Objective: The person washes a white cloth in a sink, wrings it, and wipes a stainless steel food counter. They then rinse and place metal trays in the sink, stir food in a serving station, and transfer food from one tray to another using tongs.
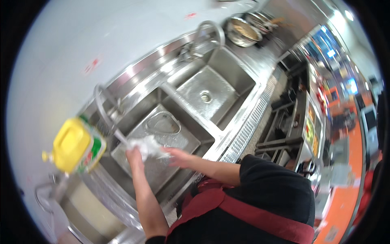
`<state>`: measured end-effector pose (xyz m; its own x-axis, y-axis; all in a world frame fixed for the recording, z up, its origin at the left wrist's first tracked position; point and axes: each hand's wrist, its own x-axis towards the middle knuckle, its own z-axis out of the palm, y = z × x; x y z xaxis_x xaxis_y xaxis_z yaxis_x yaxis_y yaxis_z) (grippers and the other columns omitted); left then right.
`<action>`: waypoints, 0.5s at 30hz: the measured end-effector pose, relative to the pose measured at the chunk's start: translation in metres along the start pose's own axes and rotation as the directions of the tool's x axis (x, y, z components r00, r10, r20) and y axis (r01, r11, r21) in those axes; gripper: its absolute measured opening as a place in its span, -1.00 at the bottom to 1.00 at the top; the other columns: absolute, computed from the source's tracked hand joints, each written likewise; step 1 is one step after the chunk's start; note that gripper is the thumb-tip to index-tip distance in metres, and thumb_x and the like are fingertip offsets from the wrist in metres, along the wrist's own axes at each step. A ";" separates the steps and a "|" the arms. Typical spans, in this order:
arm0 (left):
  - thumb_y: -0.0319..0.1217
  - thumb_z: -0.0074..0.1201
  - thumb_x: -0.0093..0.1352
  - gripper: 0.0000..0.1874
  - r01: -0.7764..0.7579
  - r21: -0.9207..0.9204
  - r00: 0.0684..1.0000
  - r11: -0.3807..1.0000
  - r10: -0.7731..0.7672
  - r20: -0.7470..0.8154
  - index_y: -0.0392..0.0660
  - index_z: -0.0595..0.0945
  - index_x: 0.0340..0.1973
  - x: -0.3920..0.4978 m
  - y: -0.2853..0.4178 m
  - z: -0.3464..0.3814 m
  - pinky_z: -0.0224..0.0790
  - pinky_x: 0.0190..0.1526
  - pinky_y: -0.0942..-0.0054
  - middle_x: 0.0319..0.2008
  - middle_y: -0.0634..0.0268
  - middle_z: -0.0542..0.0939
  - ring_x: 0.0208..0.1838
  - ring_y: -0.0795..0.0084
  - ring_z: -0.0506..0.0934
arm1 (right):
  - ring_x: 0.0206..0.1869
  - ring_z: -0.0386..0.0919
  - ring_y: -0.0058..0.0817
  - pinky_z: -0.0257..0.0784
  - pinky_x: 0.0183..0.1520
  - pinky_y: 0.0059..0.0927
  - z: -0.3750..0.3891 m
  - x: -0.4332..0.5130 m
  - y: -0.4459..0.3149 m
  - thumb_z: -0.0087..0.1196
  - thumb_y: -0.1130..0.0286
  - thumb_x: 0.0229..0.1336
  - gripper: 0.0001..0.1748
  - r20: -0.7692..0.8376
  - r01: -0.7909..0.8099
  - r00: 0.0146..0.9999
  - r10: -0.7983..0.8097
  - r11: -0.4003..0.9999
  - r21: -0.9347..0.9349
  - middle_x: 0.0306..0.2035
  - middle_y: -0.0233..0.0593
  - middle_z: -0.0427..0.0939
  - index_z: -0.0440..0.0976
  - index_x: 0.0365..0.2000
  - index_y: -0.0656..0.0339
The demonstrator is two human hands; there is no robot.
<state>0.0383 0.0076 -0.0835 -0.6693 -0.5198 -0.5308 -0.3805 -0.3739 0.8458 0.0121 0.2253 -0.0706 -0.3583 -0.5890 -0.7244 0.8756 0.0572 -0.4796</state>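
My left hand [135, 156] grips a crumpled white cloth [147, 146] under the spout of the near faucet [105, 113]. At the cloth's right end are the fingers of my right hand [179, 158]; blur hides whether they pinch it or only touch it. Both hands are over the left basin [158, 177] of a stainless steel double sink. On that basin's floor shows a rounded, metal-rimmed shape [163, 122], too blurred to name. Whether water runs from the spout cannot be made out.
A yellow jug [73, 146] stands left of the faucet. Below it is a container of cloudy liquid [94, 204]. The right basin [210, 91] has a drain and its own faucet [210, 26]. Metal bowls [243, 32] sit at the back; a food counter [310, 131] lies to the right.
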 end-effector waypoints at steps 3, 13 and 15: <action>-0.45 0.00 0.40 -0.66 -0.137 0.263 0.983 0.955 0.097 0.159 -0.35 0.49 0.05 -0.037 0.010 0.011 0.41 -0.03 0.35 -0.04 0.14 0.57 -0.06 0.38 0.55 | 0.35 0.18 -0.08 0.21 0.27 -0.11 0.072 0.093 -0.010 0.21 -0.13 0.06 -0.28 0.104 0.131 0.985 -0.134 0.991 0.041 0.30 -0.04 0.25 0.41 0.14 0.08; -0.08 -0.01 0.43 -0.48 0.312 -0.621 0.950 0.720 -0.235 0.204 -0.17 0.48 0.15 -0.013 0.004 -0.037 0.43 0.10 0.12 0.07 0.13 0.54 0.11 0.12 0.53 | -0.16 0.65 -0.07 0.53 -0.12 -0.14 0.115 0.096 -0.018 0.24 0.29 -0.03 -0.57 -0.276 0.265 0.856 -0.436 0.831 -0.489 -0.24 0.09 0.64 0.57 -0.19 0.42; -0.13 -0.04 0.44 -0.49 0.243 -0.527 0.968 0.814 -0.236 0.082 -0.25 0.47 0.14 0.017 0.004 -0.028 0.45 0.10 -0.07 0.06 0.06 0.54 0.08 0.05 0.55 | -0.21 0.66 -0.16 0.55 -0.17 -0.17 0.071 0.066 -0.008 0.21 0.36 0.00 -0.61 -0.337 0.293 0.878 -0.340 0.938 -0.184 -0.28 0.02 0.64 0.55 -0.18 0.44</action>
<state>0.0436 -0.0242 -0.0909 -0.6106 -0.3527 -0.7091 -0.1357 -0.8355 0.5324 0.0045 0.1292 -0.0797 -0.7215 -0.2652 -0.6396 0.6569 0.0299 -0.7533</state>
